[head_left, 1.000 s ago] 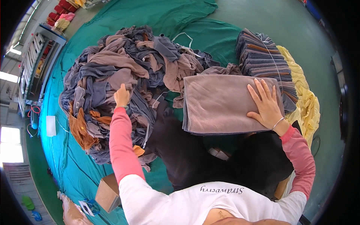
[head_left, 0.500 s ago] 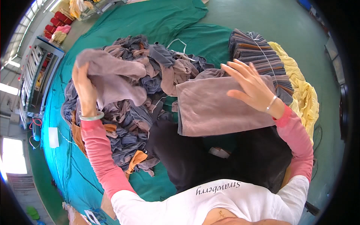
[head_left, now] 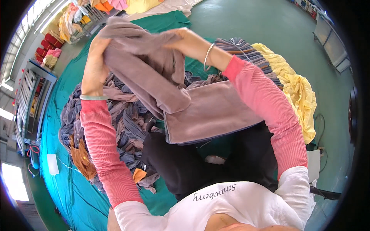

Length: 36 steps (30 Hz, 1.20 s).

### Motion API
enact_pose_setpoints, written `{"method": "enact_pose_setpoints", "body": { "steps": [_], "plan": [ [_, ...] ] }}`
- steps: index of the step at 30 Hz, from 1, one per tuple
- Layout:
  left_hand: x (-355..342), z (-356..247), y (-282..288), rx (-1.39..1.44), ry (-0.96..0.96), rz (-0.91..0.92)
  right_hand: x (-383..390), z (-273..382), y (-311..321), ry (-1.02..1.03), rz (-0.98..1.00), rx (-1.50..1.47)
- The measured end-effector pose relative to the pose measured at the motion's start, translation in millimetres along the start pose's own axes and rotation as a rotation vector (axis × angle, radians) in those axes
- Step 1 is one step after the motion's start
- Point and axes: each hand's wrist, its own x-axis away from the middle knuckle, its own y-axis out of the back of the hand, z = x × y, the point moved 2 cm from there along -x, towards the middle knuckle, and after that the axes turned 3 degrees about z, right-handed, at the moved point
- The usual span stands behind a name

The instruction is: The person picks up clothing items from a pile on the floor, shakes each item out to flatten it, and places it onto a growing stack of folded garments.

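A mauve-brown towel (head_left: 140, 73) hangs in loose folds between my raised hands, partly blurred by motion. My left hand (head_left: 97, 63) is closed on its left edge, most of the fingers hidden by the fabric. At its upper right, my right hand (head_left: 183, 40) grips the same cloth. The towel's lower folds reach over the left end of a flat stack of towels (head_left: 216, 115), which rests across my dark-trousered legs. Left of the stack spreads a crumpled heap of grey, mauve and orange cloths (head_left: 127, 123).
A tied bundle of folded towels (head_left: 246, 56) stands at the far right beside bunched yellow fabric (head_left: 298, 84). Green sheeting (head_left: 61, 154) covers the floor under the heap. A metal rack (head_left: 32, 100) stands at the left, and a grey cabinet (head_left: 333, 42) at the far right.
My right hand has left the flat stack, moved up and left, and taken hold of the mauve-brown towel. My left hand has raised the towel out of the heap. The view has shifted.
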Motion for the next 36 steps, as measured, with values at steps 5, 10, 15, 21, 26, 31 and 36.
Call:
{"method": "enact_pose_setpoints", "body": {
  "steps": [5, 10, 15, 21, 26, 31, 36],
  "plan": [
    [7, 37, 39, 0.216, 0.198, -0.247, -6, 42, 34, -0.196, -0.212, -0.496],
    [17, 83, -32, -0.296, 0.178, 0.284, -37, 77, 37, -0.111, -0.078, -0.766],
    [12, 107, -89, -0.23, 0.263, 0.385, -45, 92, 5, 0.062, 0.243, -0.184],
    [10, 126, -105, 0.455, 0.359, -0.058, -1, 25, 69, 0.052, -0.002, 0.294],
    [22, 126, -115, 0.495, 0.305, 0.073, 50, -32, 45, 0.162, -0.141, 0.48],
    [24, 116, -132, 0.511, 0.429, 0.115, 61, -47, 47, 0.075, -0.176, 0.46],
    [15, 149, -119, 0.351, 0.527, -0.015, 61, -77, 82, -0.053, -0.28, 0.142]
  ]
}}
